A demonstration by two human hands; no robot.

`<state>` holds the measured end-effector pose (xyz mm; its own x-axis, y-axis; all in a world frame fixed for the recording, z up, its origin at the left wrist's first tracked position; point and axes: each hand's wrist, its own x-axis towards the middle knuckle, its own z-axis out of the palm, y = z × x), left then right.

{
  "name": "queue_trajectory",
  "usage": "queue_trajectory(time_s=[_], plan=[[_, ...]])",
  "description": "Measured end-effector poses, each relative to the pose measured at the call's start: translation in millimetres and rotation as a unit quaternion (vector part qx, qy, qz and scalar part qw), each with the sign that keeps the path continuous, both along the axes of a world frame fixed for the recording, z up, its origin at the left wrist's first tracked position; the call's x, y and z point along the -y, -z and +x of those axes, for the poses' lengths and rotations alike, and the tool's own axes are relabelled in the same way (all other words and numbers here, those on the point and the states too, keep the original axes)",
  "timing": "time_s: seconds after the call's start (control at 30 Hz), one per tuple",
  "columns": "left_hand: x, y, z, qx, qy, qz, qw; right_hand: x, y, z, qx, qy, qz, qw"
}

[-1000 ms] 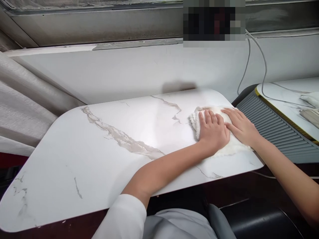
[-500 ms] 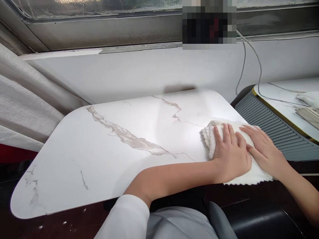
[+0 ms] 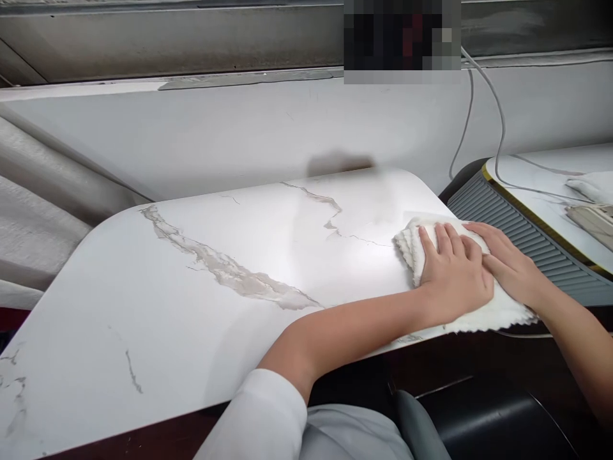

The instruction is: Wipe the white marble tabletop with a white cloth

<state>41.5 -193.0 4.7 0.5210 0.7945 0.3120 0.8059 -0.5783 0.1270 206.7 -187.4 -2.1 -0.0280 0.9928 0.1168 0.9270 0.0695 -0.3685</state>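
A white cloth with a scalloped edge lies folded on the right end of a white marble-patterned tabletop. My left hand presses flat on the cloth's middle, its fingers stretched forward and slightly apart. Just to the right, my right hand also lies flat on the cloth, fingers extended along its far right side. The thumb of my right hand meets the side of my left hand. Under both hands, part of the cloth is hidden.
A grey ribbed side panel with a gold edge belongs to another white-topped table on the right. A pale cable hangs down to it. Curtains hang at left, and a white wall stands behind. A black seat is below.
Both hands and the cloth have slid slightly right and away from me across the tabletop. The camera view has shifted a little, showing less of the window.
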Motion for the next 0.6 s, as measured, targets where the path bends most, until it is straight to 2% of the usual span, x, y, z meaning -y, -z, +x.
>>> queue_trajectory(time_s=[0.13,0.33,0.6], plan=[[-32,0.3,1,0.003,-0.013,-0.001,1.0,-35,-7.3,-7,0.015,0.01,-0.027,0.999],[-95,2.8,-4,0.032,-0.046,-0.021,0.998,-97,-16.9,-29,0.003,0.012,-0.037,0.999],[-170,5.7,-18,0.07,-0.059,-0.048,0.995,-177,-6.1,-38,0.041,-0.055,0.01,0.998]])
